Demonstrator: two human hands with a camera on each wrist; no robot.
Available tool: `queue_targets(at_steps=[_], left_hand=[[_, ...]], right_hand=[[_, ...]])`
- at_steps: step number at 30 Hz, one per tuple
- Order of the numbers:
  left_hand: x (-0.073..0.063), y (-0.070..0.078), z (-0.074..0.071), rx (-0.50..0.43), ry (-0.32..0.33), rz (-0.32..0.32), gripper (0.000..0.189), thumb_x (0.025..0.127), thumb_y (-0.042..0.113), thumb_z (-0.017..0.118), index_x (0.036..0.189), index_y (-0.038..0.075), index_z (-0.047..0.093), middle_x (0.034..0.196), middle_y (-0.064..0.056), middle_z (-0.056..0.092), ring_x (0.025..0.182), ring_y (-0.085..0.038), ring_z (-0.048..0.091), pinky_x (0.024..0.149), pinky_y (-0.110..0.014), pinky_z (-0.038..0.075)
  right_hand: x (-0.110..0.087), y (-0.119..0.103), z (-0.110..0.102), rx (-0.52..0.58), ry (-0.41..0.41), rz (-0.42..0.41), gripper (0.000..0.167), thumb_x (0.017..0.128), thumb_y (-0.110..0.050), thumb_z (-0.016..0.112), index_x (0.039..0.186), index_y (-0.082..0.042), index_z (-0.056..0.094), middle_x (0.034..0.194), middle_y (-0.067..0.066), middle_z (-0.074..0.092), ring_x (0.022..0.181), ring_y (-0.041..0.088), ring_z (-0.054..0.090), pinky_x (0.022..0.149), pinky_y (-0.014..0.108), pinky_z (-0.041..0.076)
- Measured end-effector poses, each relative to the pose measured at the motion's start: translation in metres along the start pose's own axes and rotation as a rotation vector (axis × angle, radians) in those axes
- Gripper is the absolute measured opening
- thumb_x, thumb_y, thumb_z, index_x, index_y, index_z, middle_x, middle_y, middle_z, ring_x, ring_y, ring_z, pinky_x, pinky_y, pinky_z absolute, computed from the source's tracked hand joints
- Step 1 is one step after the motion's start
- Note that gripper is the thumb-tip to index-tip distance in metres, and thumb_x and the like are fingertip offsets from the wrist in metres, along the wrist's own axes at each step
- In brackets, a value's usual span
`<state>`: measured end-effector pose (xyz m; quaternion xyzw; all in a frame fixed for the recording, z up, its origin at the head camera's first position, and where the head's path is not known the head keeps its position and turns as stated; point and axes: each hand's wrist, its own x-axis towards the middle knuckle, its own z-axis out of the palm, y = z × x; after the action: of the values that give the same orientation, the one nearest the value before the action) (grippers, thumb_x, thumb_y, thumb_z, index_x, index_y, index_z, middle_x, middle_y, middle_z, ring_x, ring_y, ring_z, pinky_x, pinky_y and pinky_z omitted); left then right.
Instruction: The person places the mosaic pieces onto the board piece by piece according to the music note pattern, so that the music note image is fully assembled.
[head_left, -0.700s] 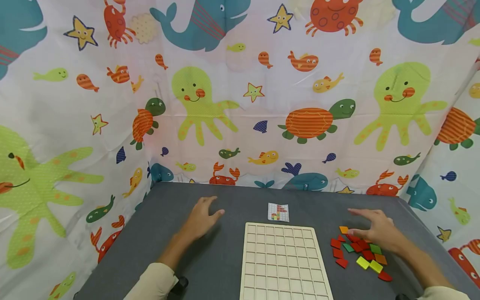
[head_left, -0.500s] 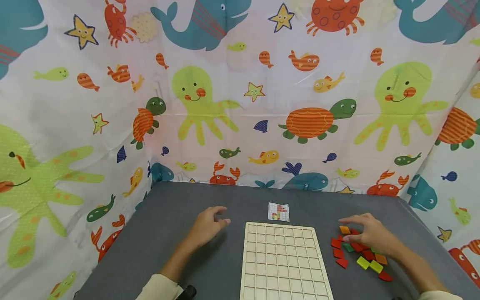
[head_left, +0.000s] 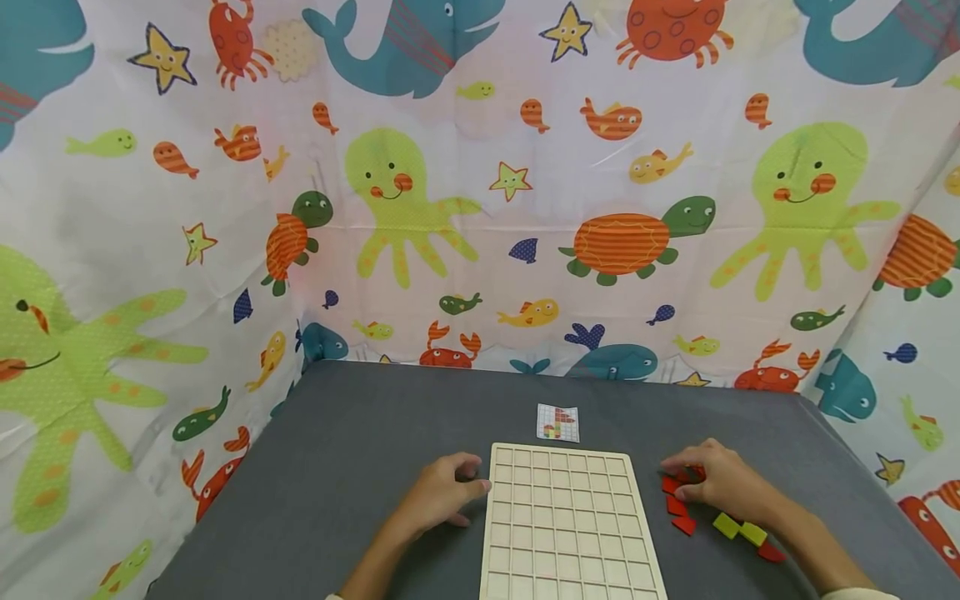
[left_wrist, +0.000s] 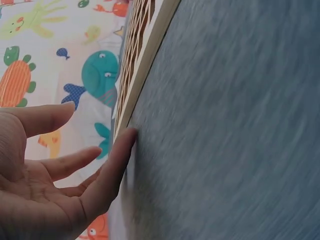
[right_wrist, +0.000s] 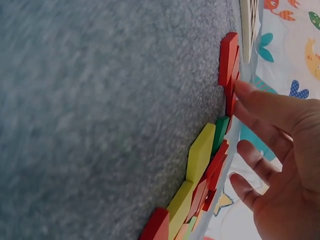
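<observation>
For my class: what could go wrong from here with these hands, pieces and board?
The right hand is at closely clustered red pieces, so it might accidentally scatter them. The left hand is at the edge of the board, and a push could perhaps shift it.

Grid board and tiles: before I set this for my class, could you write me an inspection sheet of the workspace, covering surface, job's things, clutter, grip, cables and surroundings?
Surface: dark grey table, flat.
Job's things: pale grid board with no pieces on its visible part, near edge cut off by the frame; small printed card beyond its far edge; red, yellow and green tiles to its right.
Clutter: nothing seen beyond the loosely scattered tiles.
Grip: left hand relaxed at the board's left edge; right hand over the tiles, thumb by a red one; whether it pinches any is unclear.
Cables: nothing seen.
Surroundings: white curtain printed with cartoon sea animals, behind and at both sides.
</observation>
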<state>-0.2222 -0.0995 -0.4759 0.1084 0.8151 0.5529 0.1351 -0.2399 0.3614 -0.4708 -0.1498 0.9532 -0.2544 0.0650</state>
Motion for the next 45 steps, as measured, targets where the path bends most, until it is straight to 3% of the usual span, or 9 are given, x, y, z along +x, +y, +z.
queue_targets(at_steps=[5,12,17,21,25,31,41,45], left_hand=[[-0.005,0.0,0.009,-0.077,-0.041,-0.049,0.056,0.099,0.024,0.076,0.144,-0.003,0.058,0.13,-0.02,0.06,0.106,-0.028,0.068,0.059,-0.039,0.067],[-0.004,0.001,0.016,-0.098,-0.051,-0.081,0.057,0.098,0.025,0.077,0.144,-0.003,0.059,0.125,-0.014,0.061,0.109,-0.028,0.067,0.058,-0.04,0.067],[-0.006,0.002,0.016,-0.093,-0.048,-0.09,0.058,0.099,0.026,0.077,0.144,-0.004,0.058,0.127,-0.016,0.061,0.112,-0.03,0.067,0.057,-0.04,0.067],[-0.006,0.003,0.016,-0.088,-0.049,-0.092,0.059,0.099,0.026,0.077,0.144,-0.005,0.058,0.128,-0.016,0.061,0.112,-0.03,0.067,0.057,-0.04,0.067],[-0.006,0.003,0.016,-0.093,-0.052,-0.086,0.058,0.099,0.025,0.076,0.143,-0.008,0.058,0.128,-0.017,0.062,0.112,-0.031,0.068,0.056,-0.039,0.067],[-0.005,0.001,0.018,-0.111,-0.042,-0.081,0.056,0.096,0.017,0.078,0.141,-0.01,0.059,0.127,-0.018,0.062,0.112,-0.03,0.067,0.056,-0.04,0.067],[-0.004,-0.002,0.022,-0.138,-0.03,-0.08,0.062,0.083,-0.008,0.076,0.142,-0.009,0.057,0.115,-0.017,0.056,0.083,-0.025,0.069,0.055,-0.039,0.067],[-0.004,-0.001,0.023,-0.117,-0.018,-0.097,0.066,0.076,-0.017,0.076,0.14,-0.009,0.059,0.114,-0.016,0.057,0.084,-0.024,0.068,0.053,-0.04,0.066]], right_hand=[[0.004,0.001,0.002,-0.044,0.009,-0.031,0.03,0.088,-0.02,0.086,0.118,-0.017,0.081,0.117,0.001,0.074,0.102,0.023,0.052,0.08,0.037,0.049],[0.004,0.004,0.004,-0.125,0.029,-0.084,0.026,0.084,-0.021,0.088,0.109,-0.018,0.083,0.112,-0.001,0.074,0.104,0.025,0.053,0.085,0.048,0.048],[0.006,0.005,0.005,-0.119,0.023,-0.07,0.022,0.084,-0.023,0.088,0.104,-0.016,0.083,0.103,-0.004,0.073,0.096,0.021,0.051,0.078,0.037,0.049],[0.008,0.004,0.006,-0.109,0.033,-0.095,0.02,0.085,-0.02,0.087,0.102,-0.012,0.083,0.089,-0.01,0.066,0.086,0.016,0.048,0.067,0.028,0.043],[0.008,0.001,0.008,-0.086,0.044,-0.096,0.021,0.086,-0.023,0.086,0.103,-0.012,0.082,0.09,-0.01,0.067,0.086,0.015,0.049,0.067,0.027,0.043],[0.011,-0.011,0.012,-0.047,0.076,-0.053,0.024,0.088,-0.029,0.085,0.107,-0.016,0.082,0.099,-0.009,0.071,0.09,0.015,0.049,0.069,0.028,0.045],[0.025,-0.04,0.021,-0.029,0.098,-0.08,0.023,0.089,-0.03,0.085,0.108,-0.02,0.081,0.102,-0.009,0.07,0.094,0.016,0.049,0.074,0.032,0.048],[0.032,-0.051,0.026,-0.024,0.1,-0.097,0.023,0.088,-0.028,0.085,0.109,-0.019,0.081,0.099,-0.009,0.069,0.095,0.017,0.05,0.074,0.032,0.048]])
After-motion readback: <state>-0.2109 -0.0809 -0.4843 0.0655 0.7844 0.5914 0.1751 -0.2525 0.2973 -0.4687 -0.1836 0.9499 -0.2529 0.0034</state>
